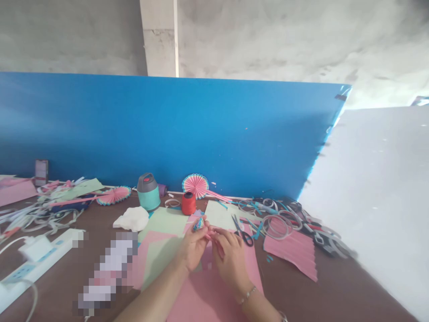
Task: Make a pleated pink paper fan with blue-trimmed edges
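My left hand point(193, 247) is closed around a narrow bundle of pleated paper point(199, 224), pink with a blue-and-white zigzag edge. The fingers of my right hand point(230, 251) are pinched on the pink end of the same bundle, close beside the left fingertips. Part of the paper is hidden by the fingers. Under both hands lie pink sheets point(197, 297) and pale green sheets point(161, 257). Dark-handled scissors point(247, 239) rest just beyond my right hand. A red spool of thread point(188, 204) stands upright past the left hand.
A finished round pleated fan point(195, 186) leans on the blue partition point(201, 129); another fan point(115, 195) lies left. A teal-and-grey container point(148, 193), crumpled white tissue point(132, 219) and a power strip point(43, 259) are leftward. Rightward are a pleated pink sheet point(295, 250) and tangled strips point(278, 226).
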Motion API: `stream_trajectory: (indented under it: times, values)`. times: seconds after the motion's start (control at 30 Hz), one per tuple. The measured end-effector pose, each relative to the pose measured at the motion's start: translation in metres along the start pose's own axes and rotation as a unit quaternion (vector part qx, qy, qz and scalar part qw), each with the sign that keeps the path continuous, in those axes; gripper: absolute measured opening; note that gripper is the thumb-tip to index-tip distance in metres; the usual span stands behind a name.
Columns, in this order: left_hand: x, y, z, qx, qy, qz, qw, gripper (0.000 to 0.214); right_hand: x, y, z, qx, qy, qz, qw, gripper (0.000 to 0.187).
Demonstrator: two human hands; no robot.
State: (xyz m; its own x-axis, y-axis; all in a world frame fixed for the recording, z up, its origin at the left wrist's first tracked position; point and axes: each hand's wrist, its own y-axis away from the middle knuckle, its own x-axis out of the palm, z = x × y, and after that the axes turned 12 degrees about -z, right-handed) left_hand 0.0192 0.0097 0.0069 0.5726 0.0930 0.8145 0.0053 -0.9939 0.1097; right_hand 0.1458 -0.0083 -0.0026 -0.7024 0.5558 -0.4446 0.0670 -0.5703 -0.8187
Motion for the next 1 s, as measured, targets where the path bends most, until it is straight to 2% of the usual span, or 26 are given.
stream_trajectory:
  times: [0.23, 0.47, 0.63, 0.8, 1.0]
  values:
    - [0.004, 0.001, -0.004, -0.005, 0.008, -0.028, 1.000, 0.025, 0.000, 0.001, 0.002, -0.024, 0.012, 0.013, 1.000, 0.026]
    - [-0.002, -0.002, -0.008, -0.036, 0.014, -0.080, 0.996, 0.019, 0.000, 0.000, 0.000, 0.012, 0.003, 0.009, 1.000, 0.023]
    - [-0.004, -0.003, -0.010, -0.067, 0.015, -0.052, 0.996, 0.021, -0.004, -0.003, -0.004, 0.047, 0.001, 0.017, 0.999, 0.020]
    - [-0.008, -0.007, -0.018, -0.039, -0.092, -0.015, 0.995, 0.023, -0.008, -0.008, -0.011, 0.037, 0.006, 0.024, 0.999, 0.019]
    - [-0.014, -0.015, -0.028, -0.006, -0.218, -0.008, 0.976, 0.020, -0.011, -0.012, -0.025, 0.038, 0.007, 0.037, 0.999, 0.020]
